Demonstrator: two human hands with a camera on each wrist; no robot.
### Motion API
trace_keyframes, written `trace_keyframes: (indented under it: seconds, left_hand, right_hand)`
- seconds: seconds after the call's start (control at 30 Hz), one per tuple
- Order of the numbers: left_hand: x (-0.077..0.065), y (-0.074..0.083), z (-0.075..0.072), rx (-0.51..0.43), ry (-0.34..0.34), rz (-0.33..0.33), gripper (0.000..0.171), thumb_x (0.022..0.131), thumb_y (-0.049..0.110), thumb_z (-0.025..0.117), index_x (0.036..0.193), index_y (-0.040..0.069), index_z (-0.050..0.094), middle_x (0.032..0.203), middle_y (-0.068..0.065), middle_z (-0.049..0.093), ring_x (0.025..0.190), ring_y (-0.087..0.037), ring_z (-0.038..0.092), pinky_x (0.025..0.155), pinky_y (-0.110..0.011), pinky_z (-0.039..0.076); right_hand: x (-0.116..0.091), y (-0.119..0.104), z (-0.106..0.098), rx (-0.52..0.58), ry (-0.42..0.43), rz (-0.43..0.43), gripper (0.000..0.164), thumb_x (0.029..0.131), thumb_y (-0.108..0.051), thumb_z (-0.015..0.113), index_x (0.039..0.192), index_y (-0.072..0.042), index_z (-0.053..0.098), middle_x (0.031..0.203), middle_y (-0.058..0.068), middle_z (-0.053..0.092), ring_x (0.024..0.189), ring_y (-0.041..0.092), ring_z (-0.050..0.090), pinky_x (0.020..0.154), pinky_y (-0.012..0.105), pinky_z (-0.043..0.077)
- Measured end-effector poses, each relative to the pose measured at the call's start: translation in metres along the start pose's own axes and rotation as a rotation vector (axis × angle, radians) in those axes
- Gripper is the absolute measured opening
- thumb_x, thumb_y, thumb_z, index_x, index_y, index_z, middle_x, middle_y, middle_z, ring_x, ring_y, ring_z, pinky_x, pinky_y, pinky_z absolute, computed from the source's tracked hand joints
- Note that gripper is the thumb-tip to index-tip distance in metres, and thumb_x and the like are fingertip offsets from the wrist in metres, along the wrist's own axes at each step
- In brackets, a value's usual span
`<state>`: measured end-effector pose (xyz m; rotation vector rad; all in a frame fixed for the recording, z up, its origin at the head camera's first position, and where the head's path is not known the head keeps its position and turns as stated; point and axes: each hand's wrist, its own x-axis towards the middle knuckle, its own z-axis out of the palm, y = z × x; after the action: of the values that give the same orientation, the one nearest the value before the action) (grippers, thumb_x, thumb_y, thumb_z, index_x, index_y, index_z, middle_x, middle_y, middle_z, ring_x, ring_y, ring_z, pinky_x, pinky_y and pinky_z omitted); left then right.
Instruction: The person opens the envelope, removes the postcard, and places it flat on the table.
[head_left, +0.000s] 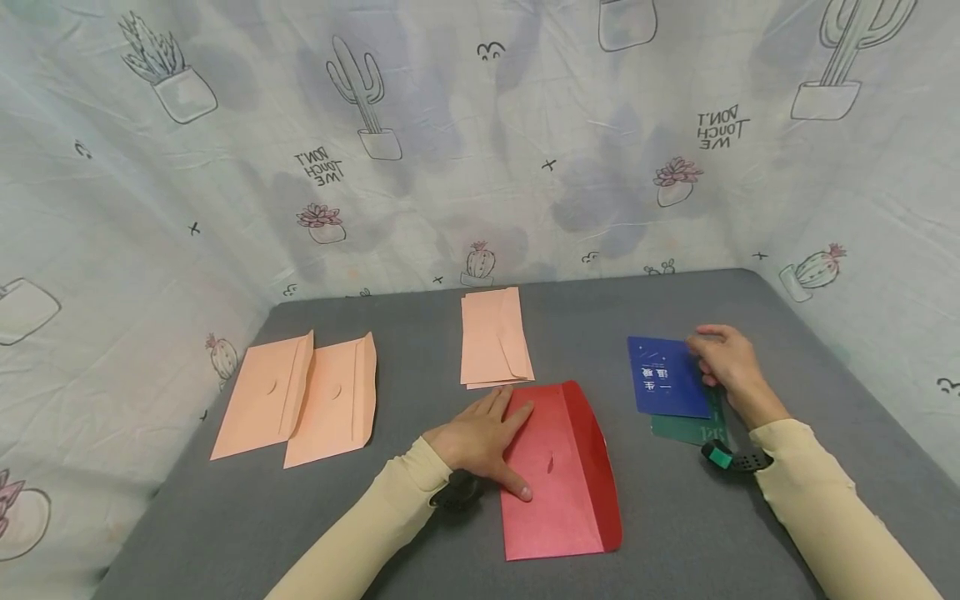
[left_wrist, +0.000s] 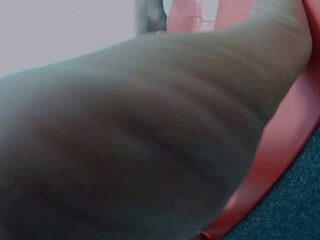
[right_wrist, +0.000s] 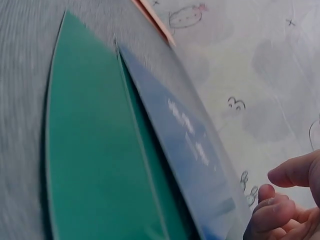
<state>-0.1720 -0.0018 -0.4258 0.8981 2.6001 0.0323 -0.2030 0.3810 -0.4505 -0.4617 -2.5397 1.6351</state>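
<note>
My left hand [head_left: 480, 437] lies spread, palm down, over the left side of a red envelope [head_left: 551, 517]. The envelope's darker flap is unfolded to the right. In the left wrist view, my hand and wrist [left_wrist: 150, 135] cover most of the red paper. At the right, my right hand [head_left: 726, 358] is at the upper right edge of a blue card [head_left: 663, 379] with white lettering. Its fingers are loosely bent, with a gap between thumb and fingers [right_wrist: 272, 215] in the right wrist view. A green card [head_left: 678, 429] lies partly beneath the blue one.
Two peach envelopes [head_left: 258, 392] overlap on the left of the grey table [head_left: 435, 333]. A stack of smaller peach envelopes [head_left: 491, 337] lies at the back middle. A cloth printed with cactus drawings [head_left: 450, 125] hangs behind the table and along its sides.
</note>
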Motion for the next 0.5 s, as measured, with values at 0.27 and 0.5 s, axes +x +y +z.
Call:
trace_keyframes:
  seconds: [0.27,0.5]
  left_hand:
    - [0.001,0.000,0.000,0.001,-0.007,-0.003,0.120,0.069,0.072,0.078,0.163,0.023,0.022,0.171,-0.014,0.012,0.159,-0.030,0.012,0.127,-0.045,0.022]
    - [0.001,-0.001,0.000,-0.004,-0.006,0.000,0.121,0.069,0.072,0.078,0.163,0.023,0.021,0.171,-0.014,0.012,0.160,-0.031,0.011,0.127,-0.045,0.021]
  right_hand:
    - [-0.010,-0.017,0.008,0.036,-0.091,-0.084,0.058,0.105,-0.029,0.050,0.150,0.005,0.035,0.084,-0.008,0.061,0.054,0.003,0.046,0.047,0.025,0.045]
    - [-0.019,-0.032,0.018,0.006,-0.211,-0.108,0.058,0.106,-0.034,0.049,0.149,0.004,0.037,0.094,0.001,0.065,0.058,0.006,0.050,0.050,0.029,0.049]
